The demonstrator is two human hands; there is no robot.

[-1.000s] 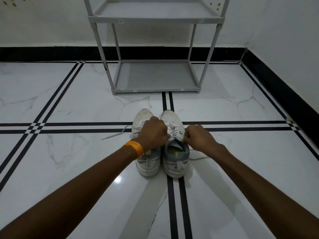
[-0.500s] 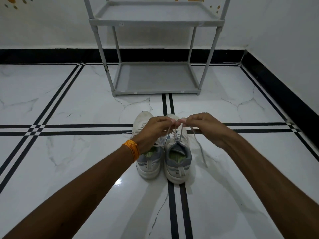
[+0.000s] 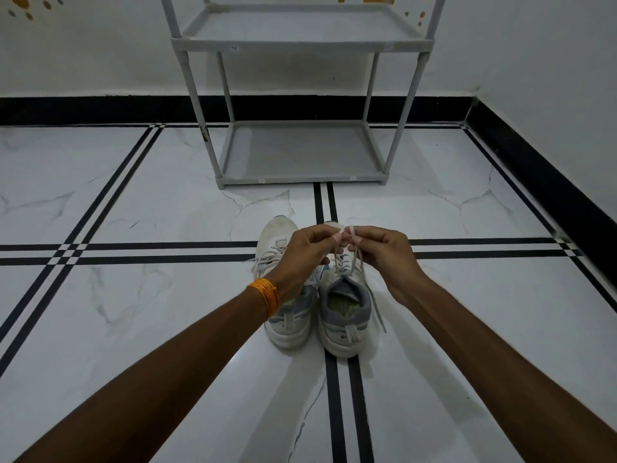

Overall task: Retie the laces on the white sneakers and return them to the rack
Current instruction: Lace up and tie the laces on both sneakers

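Two white sneakers with grey heels stand side by side on the floor, toes pointing away from me: the left sneaker (image 3: pixel 287 315) and the right sneaker (image 3: pixel 347 315). Above the right sneaker my left hand (image 3: pixel 303 255) and my right hand (image 3: pixel 380 252) each pinch an end of its white lace (image 3: pixel 349 232), fingertips almost touching. One loose lace end hangs down the shoe's right side (image 3: pixel 375 305). The left sneaker's lace (image 3: pixel 263 260) lies loose to its left. An orange thread band circles my left wrist.
A grey two-shelf rack (image 3: pixel 300 178) stands against the back wall beyond the shoes, both shelves bare. The floor is glossy white marble with black double stripes. A black skirting runs along the back and right walls (image 3: pixel 547 182).
Both hands rose from the right sneaker's collar, pulling its lace ends up and bringing them together above the shoe. The shoes stayed in place.
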